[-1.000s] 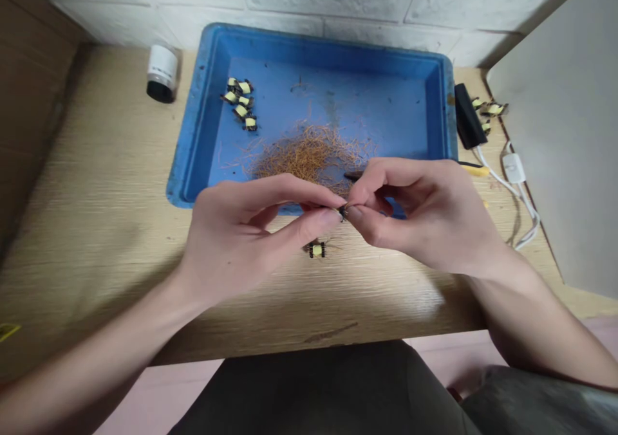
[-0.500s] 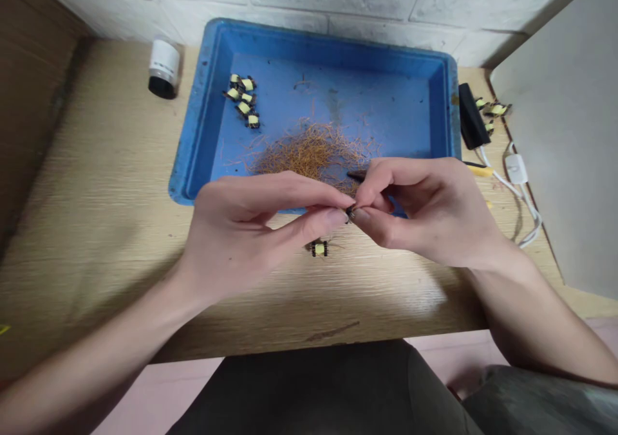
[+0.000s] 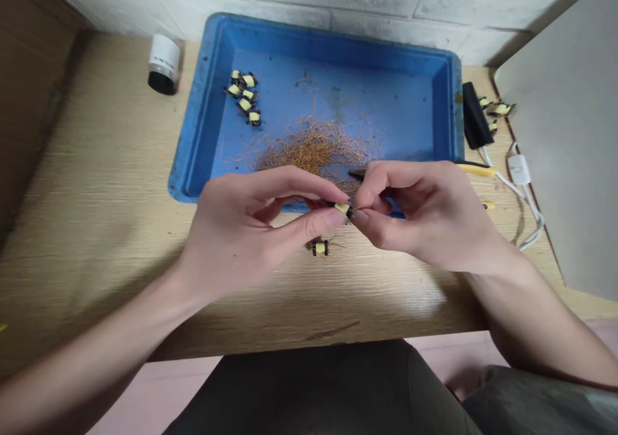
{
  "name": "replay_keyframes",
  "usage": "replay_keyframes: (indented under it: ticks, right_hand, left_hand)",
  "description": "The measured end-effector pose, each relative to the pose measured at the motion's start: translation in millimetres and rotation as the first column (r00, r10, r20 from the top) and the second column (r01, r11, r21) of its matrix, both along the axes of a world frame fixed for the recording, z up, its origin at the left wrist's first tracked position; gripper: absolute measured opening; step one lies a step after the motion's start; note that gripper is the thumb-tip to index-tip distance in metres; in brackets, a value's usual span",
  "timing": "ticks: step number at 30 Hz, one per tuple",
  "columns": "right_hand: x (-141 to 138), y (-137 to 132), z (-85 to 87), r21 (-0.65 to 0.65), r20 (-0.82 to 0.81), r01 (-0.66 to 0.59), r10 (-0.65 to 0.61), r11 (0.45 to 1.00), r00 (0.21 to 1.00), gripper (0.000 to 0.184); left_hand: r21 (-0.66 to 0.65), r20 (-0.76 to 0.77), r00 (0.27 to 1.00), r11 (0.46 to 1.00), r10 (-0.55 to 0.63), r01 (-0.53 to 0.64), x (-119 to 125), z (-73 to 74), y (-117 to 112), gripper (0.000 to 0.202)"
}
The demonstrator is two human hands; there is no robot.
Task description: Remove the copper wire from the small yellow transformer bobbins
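Between the thumb and forefinger of my left hand (image 3: pixel 251 222) is a small coil transformer (image 3: pixel 342 208) with yellow tape and black ends. My right hand (image 3: pixel 420 216) pinches a thin wire lead at the transformer's right end. Behind the right hand, yellow-handled pliers (image 3: pixel 476 170) show only in part, their dark tip over the tray; whether that hand also grips them I cannot tell. A second coil transformer (image 3: pixel 320 248) with loose wire ends lies on the table just below my fingertips.
A blue tray (image 3: pixel 193 120) holds a heap of copper-coloured wire clippings (image 3: pixel 309 148) and several taped transformers (image 3: pixel 245 105) at its left. A white jar with a black lid (image 3: pixel 163 65) stands left. On the right are a black block (image 3: pixel 476 116), a white cable switch (image 3: pixel 519 169) and more transformers (image 3: pixel 499 109).
The transformer in my left fingers has turned or shifted, so its yellow tape now shows. Both hands remain in nearly the same place.
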State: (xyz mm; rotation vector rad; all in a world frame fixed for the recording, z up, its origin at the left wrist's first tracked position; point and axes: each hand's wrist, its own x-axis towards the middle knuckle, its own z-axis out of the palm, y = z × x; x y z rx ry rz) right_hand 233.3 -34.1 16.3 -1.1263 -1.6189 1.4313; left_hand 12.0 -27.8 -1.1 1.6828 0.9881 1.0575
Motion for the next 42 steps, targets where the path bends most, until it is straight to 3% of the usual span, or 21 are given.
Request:
replay_keyframes:
  ticks: [8, 13, 21, 29, 38, 42]
  right_hand:
    - [-1, 0, 2.5, 0.017, 0.011, 0.023, -0.023, 1.0, 1.0, 0.022]
    - [-1, -1, 3.1, 0.083, 0.009, 0.007, -0.008, 0.997, 1.0, 0.024]
    - [-1, -3, 3.8, 0.135, 0.053, 0.027, -0.034, 0.99, 0.998, 0.024]
    - [-2, -5, 6.1, 0.161, 0.056, 0.018, -0.028, 0.987, 0.998, 0.023]
    - [-3, -5, 8.1, 0.178, 0.055, 0.018, -0.028, 0.984, 0.998, 0.024]
    - [-2, -5, 7.5, 0.179, 0.047, 0.017, -0.025, 0.984, 0.999, 0.024]
  left_hand:
    - [0.115, -0.131, 0.99, 0.993, 0.054, -0.038, -4, -3.3, 2, 0.016]
    - [0.191, -0.052, 0.998, 0.981, -0.028, 0.037, -3, -1.9, 5, 0.02]
    - [0.037, 0.113, 0.991, 0.997, -0.073, 0.07, 2, 3.8, 3, 0.036]
    - [0.056, 0.134, 0.987, 0.995, -0.09, 0.084, 1, 0.5, 6, 0.04]
    - [-0.046, 0.115, 0.993, 0.998, -0.039, 0.044, 2, 6.4, 2, 0.038]
    - [-0.035, 0.01, 1.0, 0.999, -0.006, 0.006, 1, 7.0, 2, 0.034]
